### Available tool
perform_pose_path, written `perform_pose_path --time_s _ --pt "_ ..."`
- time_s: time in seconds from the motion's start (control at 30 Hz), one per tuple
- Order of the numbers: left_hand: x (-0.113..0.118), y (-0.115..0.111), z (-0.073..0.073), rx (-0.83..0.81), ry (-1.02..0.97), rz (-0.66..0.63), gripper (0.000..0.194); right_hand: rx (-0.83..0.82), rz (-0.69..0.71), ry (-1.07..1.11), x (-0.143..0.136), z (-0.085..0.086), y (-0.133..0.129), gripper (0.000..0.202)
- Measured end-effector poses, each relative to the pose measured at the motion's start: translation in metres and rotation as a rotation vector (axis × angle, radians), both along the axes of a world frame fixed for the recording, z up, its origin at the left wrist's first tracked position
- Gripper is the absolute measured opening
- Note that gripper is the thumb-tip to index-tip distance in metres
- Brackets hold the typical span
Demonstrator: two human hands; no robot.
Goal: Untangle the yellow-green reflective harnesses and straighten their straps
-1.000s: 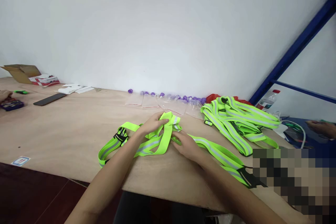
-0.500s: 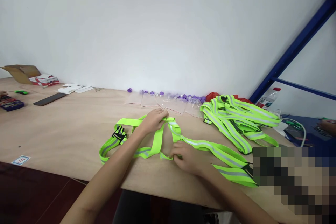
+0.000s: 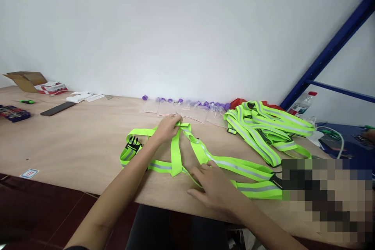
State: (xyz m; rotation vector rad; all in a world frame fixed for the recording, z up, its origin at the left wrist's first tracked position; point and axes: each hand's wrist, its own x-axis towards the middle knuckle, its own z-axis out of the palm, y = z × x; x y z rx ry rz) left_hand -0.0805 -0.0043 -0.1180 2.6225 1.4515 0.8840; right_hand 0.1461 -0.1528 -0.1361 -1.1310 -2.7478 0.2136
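A neon green strap harness (image 3: pixel 176 156) with grey reflective stripes lies spread on the wooden table (image 3: pixel 73 144). My left hand (image 3: pixel 168 128) pinches the strap at its upper part. Lower right, my right hand (image 3: pixel 212 183) rests over the straps with its fingers spread and thumb out, gripping nothing. At the harness's left end sits a black buckle (image 3: pixel 133 145). Its right straps run to black fittings beside a pixelated area. A heap of similar green straps (image 3: pixel 263 129) lies to the right.
Clear plastic bags (image 3: pixel 191 113) and purple caps (image 3: pixel 205 104) line the wall. At right stand a bottle (image 3: pixel 304 103) and a blue frame (image 3: pixel 331 52); a person's hand shows at the edge. To the left are an open box (image 3: pixel 26 81) and a dark flat bar (image 3: pixel 58 109).
My right hand has let go of the strap, opened and moved slightly right and down. My left hand has shifted up and left with the strap, and the harness's middle part is more spread.
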Motion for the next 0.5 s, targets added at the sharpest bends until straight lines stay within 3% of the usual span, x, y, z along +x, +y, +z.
perform_pose_path --time_s 0.1,0.33,0.43,0.5 --pt "0.000 0.001 -0.001 -0.039 -0.001 -0.020 0.026 0.059 -0.031 -0.087 -0.002 -0.007 0.001 0.016" --pt "-0.003 0.005 0.001 -0.103 -0.006 0.023 0.023 0.185 0.175 0.040 -0.003 -0.011 -0.004 0.012" --pt "-0.004 0.008 -0.001 -0.150 -0.008 0.048 0.021 0.131 0.206 0.092 -0.006 -0.009 -0.008 0.012" --pt "-0.004 0.010 -0.002 -0.183 -0.014 0.060 0.017 0.077 0.129 0.106 -0.008 -0.008 -0.010 0.009"
